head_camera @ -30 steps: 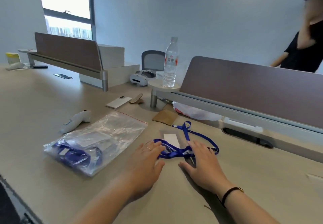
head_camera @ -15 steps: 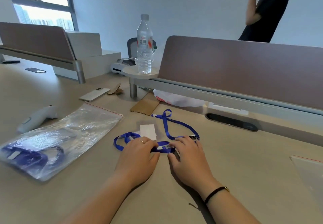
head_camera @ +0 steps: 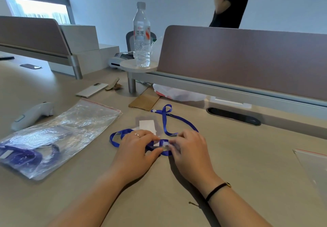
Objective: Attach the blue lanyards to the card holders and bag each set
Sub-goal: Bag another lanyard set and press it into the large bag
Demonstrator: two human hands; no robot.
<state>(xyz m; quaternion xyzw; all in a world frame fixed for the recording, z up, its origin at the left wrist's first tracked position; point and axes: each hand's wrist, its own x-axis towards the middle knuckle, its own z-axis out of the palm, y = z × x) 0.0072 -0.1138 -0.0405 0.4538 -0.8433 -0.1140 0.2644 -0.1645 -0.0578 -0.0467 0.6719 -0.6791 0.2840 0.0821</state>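
**Hand and Workpiece Status: Lanyard Attachment Stage**

**Clearance.** The counter (head_camera: 238,164) is bare from 3 to 6 o'clock of the hands, except for a clear bag corner (head_camera: 313,166) at the right frame edge. At 12 o'clock a brown divider panel (head_camera: 247,58) on a grey rail closes off the far side, with a dark cable slot (head_camera: 233,116) in the counter just before it. At 9 o'clock lies a filled zip bag (head_camera: 58,134) holding a blue lanyard set; a white handheld controller (head_camera: 31,114) lies beyond it at 10 o'clock. A water bottle (head_camera: 141,37) stands upright on a round shelf at 12 o'clock, well apart from the hands.

**Fingers.** The left hand (head_camera: 136,150) and right hand (head_camera: 191,148) meet at centre, fingers curled down. Both sets of fingertips are pinched closed on the blue lanyard (head_camera: 166,120) where it carries a small white tab. The exact contact point is blurred.

**Hand pose.** Both palms face down and rest low on the counter, forearms converging from 6 o'clock. The left hand wears a ring, the right wrist a dark band.

**Workpiece location.** The lanyard loops on the counter from 9 to 1 o'clock of the hands. The clear card holder (head_camera: 146,124), with a white insert, lies flat at 12 o'clock, just beside the left fingers.
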